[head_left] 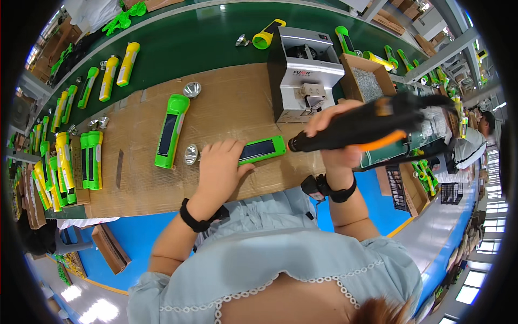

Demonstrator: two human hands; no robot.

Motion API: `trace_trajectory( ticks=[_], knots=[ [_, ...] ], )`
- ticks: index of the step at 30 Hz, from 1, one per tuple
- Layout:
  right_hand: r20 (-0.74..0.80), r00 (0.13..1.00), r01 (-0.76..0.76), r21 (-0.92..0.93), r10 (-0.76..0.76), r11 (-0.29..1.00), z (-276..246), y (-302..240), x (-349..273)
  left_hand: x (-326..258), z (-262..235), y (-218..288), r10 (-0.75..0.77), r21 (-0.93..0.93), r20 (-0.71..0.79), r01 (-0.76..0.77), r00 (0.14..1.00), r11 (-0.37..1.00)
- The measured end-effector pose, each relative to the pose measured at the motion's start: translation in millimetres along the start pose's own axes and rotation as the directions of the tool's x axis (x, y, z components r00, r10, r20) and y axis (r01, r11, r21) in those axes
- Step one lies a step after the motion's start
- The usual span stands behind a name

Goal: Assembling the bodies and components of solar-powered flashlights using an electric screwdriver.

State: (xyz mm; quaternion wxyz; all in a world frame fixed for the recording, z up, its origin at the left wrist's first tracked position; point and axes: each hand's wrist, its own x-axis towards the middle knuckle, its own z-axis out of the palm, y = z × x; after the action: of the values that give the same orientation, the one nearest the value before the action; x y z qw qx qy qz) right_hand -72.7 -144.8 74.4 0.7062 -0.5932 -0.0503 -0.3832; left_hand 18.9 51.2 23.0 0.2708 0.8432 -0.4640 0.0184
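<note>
My left hand presses down on a green torch body with a dark panel on its face, lying on the brown cardboard work surface. My right hand grips a black and orange electric screwdriver. Its tip points left and sits just beside the right end of the green torch body. A silver reflector cup lies right next to my left hand.
A second green torch body and another silver reflector lie further left. A grey screw feeder machine and a cardboard box of screws stand behind. Several yellow and green torches line the left edge and the green conveyor belt.
</note>
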Motion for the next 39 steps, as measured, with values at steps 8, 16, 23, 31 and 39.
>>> trace_trajectory(
  ticks=[8,16,23,31,39],
  knots=[
    [-0.183,0.884,0.411,-0.134,-0.430,0.902,-35,-9,71,-2,-3,-3,0.018,-0.054,0.036,-0.016,0.999,0.998],
    [-0.112,0.949,0.244,-0.336,-0.296,0.910,-31,-6,78,-6,-3,2,0.027,-0.051,-0.002,-0.027,1.000,0.998],
    [-0.009,0.994,0.110,-0.009,-0.110,0.994,-11,-13,44,-5,0,-1,0.035,-0.050,-0.024,-0.036,0.999,0.998],
    [0.009,0.998,0.065,0.045,-0.065,0.997,10,-2,25,-7,-2,1,0.027,-0.054,-0.025,-0.028,0.999,0.998],
    [0.036,0.999,-0.010,-0.164,0.016,0.986,9,17,21,-8,1,-1,0.024,-0.059,-0.032,-0.026,0.999,0.998]
  ],
)
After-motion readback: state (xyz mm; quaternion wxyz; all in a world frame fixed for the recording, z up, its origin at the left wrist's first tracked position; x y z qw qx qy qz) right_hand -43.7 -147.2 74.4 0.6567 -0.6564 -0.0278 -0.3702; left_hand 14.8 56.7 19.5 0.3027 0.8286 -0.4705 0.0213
